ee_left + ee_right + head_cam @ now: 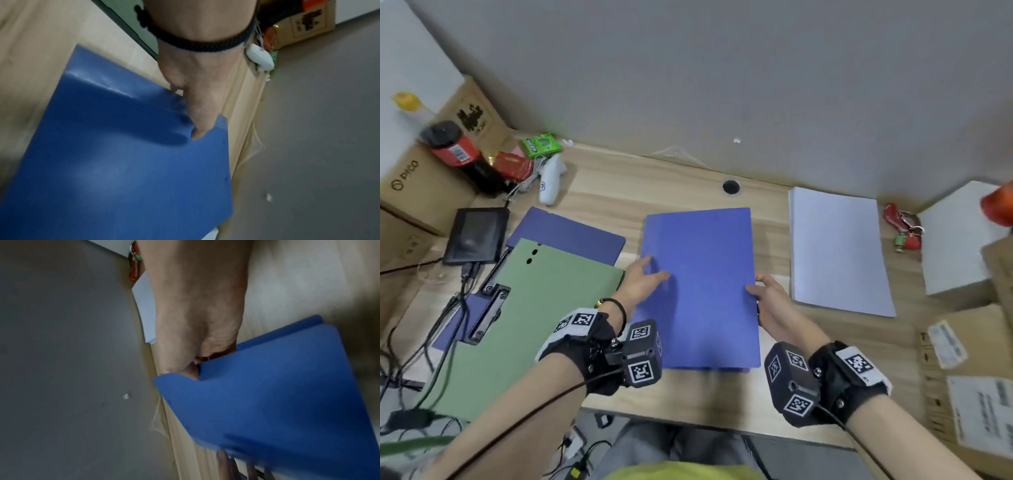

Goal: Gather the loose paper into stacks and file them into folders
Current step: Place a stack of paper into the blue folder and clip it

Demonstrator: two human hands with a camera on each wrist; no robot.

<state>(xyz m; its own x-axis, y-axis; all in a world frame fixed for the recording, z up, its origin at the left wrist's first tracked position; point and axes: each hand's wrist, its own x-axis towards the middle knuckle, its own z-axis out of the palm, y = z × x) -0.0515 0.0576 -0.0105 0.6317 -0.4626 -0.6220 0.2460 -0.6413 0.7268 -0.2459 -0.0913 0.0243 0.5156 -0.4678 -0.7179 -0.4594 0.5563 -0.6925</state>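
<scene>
Right hand [770, 298] pinches blue folder [702, 291]; left hand [642, 279] rests flat on it

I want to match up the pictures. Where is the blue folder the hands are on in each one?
Head view: the blue folder lies mid-desk, the left hand flat on it, the right hand gripping its right edge.
Left wrist view: the folder fills the lower left, under the fingers.
Right wrist view: it fills the lower right, pinched at its edge.
Shared landmark: the white paper stack, also in the right wrist view; the wooden desk shows in all three.
</scene>
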